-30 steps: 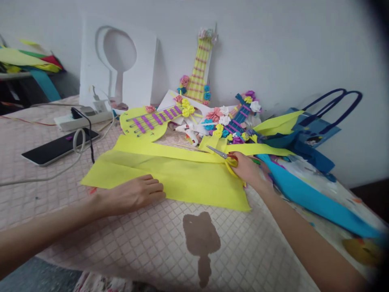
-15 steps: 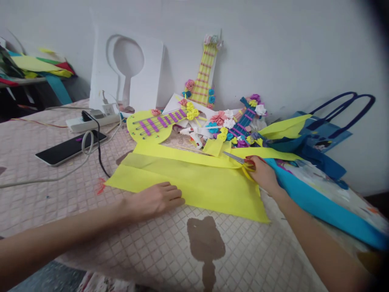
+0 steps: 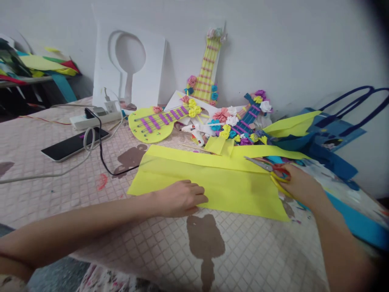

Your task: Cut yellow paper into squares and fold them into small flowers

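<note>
A thin yellow sheet [image 3: 234, 190], paper or cloth I cannot tell, lies on the table with a folded band along its far side. My left hand [image 3: 182, 197] is at its near edge, fingers curled together on the sheet; the fingertips are hidden. In my right hand [image 3: 299, 184] are scissors [image 3: 261, 164] with red and yellow handles. Their blades point left over the sheet's far right part. A yellow strip [image 3: 267, 151] runs just behind them, and small yellow pieces [image 3: 214, 145] lie near the sheet's far edge.
Behind the sheet are a yellow toy guitar [image 3: 152, 125], a white glue gun [image 3: 194, 134] and paper flowers [image 3: 223, 115]. At left lie a phone [image 3: 74, 144], cables and a power strip [image 3: 95, 119]. A white cut-out board [image 3: 152, 73] leans on the wall. At right, a blue bag [image 3: 340, 129] stands.
The sheet has slid to the right along with my left hand. My right hand and the scissors have moved right and slightly down, nearer the sheet's right end.
</note>
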{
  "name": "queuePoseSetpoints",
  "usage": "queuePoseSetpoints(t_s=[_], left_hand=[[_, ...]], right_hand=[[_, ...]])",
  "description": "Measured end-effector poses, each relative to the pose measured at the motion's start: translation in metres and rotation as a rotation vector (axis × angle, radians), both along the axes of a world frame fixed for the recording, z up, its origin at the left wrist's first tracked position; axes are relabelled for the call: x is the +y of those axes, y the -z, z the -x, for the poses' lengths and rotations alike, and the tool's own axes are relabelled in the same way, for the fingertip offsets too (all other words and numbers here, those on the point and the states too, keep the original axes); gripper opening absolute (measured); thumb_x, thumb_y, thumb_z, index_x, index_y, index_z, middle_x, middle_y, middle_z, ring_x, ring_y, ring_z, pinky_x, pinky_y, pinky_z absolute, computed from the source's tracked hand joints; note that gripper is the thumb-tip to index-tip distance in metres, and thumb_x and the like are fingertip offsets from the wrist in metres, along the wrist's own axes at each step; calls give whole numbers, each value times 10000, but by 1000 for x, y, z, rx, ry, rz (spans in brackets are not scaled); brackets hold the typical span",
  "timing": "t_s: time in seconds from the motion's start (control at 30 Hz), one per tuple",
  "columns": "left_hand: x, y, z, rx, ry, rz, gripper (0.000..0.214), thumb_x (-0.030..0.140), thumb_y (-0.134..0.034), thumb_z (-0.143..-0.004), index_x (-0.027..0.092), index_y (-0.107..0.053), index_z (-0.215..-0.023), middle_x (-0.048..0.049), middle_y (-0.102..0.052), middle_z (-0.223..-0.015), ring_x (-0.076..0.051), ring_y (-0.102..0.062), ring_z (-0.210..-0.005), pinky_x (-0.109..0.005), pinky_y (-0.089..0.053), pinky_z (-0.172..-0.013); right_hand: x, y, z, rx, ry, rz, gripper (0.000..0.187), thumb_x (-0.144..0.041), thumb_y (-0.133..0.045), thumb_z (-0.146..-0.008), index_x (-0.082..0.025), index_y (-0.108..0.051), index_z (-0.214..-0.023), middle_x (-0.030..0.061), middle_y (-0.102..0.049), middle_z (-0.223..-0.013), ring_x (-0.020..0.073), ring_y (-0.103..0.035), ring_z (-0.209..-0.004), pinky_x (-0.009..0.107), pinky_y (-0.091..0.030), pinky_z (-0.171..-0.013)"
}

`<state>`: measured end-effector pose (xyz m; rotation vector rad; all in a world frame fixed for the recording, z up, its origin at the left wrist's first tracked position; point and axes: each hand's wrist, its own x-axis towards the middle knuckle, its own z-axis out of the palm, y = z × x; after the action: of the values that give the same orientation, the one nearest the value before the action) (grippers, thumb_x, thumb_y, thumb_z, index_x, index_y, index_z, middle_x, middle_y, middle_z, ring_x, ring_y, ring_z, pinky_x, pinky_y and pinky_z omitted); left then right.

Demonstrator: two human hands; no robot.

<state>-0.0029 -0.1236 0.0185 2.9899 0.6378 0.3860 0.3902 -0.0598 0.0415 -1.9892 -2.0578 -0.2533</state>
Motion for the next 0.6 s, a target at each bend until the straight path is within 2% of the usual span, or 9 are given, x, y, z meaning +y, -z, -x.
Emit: queuePoseSetpoints(t_s=[0.1, 0.2, 0.3, 0.43, 0.6], left_hand=[[4, 0, 5, -45, -66, 38, 133, 229, -523, -849, 176, -549, -968, -66, -606, -883, -193, -588, -793, -314, -440, -694], [10, 1, 11, -123, -146, 111, 134, 187, -473, -867, 163, -574, -952, -66, -620, -880, -169, -604, -784, -278, -450, -686], [18, 3, 19, -188, -236, 172, 163, 155, -436, -875, 148, -590, -928, -64, -636, -869, -145, -610, -745, -241, -444, -645], [26, 9, 29, -212, -298, 211, 172, 153, -430, -868, 144, -601, -889, -62, -646, -862, -137, -609, -731, -230, -442, -633], [30, 14, 31, -181, -285, 243, 176, 169, -434, -867, 145, -601, -916, -65, -642, -871, -137, -606, -750, -231, -452, -650]], right_hand=[[-17, -3, 20, 1, 90, -8, 326, -449, -544, -766, -230, -592, -1002, 132, -670, -885, 287, -622, -734, 358, -411, -557], [-28, 2, 50, 145, 39, -22, 347, -433, -578, -758, -208, -583, -1022, 137, -673, -908, 278, -633, -779, 360, -448, -611], [-34, 13, 74, 215, -43, -18, 302, -352, -610, -721, -239, -584, -1000, 72, -670, -960, 262, -633, -830, 361, -482, -671], [-42, 25, 88, 238, -133, 62, 243, -310, -589, -723, -242, -571, -955, 50, -664, -1007, 241, -634, -845, 352, -502, -689], [-52, 30, 96, 250, -161, 85, 253, -300, -578, -726, -250, -555, -973, 34, -663, -1050, 241, -636, -889, 361, -517, -705]])
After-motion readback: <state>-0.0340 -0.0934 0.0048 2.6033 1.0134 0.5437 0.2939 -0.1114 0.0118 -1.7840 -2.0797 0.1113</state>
